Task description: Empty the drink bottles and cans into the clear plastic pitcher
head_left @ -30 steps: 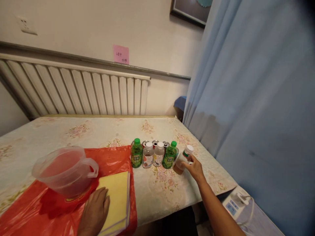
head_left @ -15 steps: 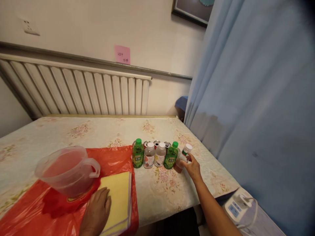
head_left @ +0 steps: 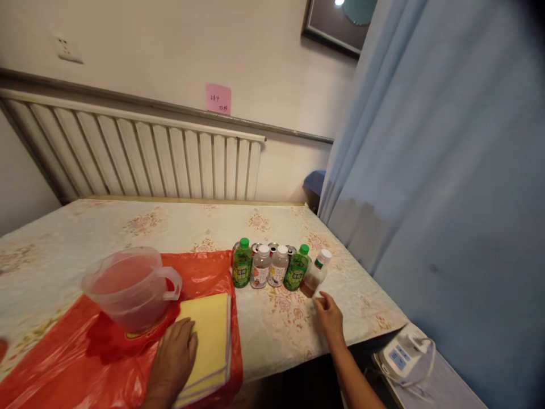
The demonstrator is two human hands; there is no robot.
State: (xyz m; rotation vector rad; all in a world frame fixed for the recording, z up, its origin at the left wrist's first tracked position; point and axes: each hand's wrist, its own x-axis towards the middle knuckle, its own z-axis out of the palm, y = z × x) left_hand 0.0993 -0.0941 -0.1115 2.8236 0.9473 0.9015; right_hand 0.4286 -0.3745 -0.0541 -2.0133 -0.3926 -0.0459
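Right hand (head_left: 330,318) just beside brown-drink bottle (head_left: 315,275), left hand (head_left: 174,355) flat on yellow cloths (head_left: 210,329)

Head feed on my end. Right: fingers loosely bent, thumb near index, not wrapped around the bottle; I can't tell whether the fingertips graze its base. Bottle has a white cap and brown liquid low inside, stands at the right end of the front row on the floral tablecloth (head_left: 272,335).

Row to its left, as I see it: green bottle (head_left: 297,271), two clear white-capped bottles (head_left: 269,271), another green bottle (head_left: 242,268). Cans (head_left: 290,250) sit close behind, mostly hidden; I can't make out their labels.

Left: palm down, fingers close together, resting on the folded stack. Cloths lie on the red plastic sheet (head_left: 204,270). Translucent pitcher (head_left: 130,295) stands on that sheet too, handle toward the bottles. I've also got a power strip (head_left: 400,358) at lower right, beside the table.
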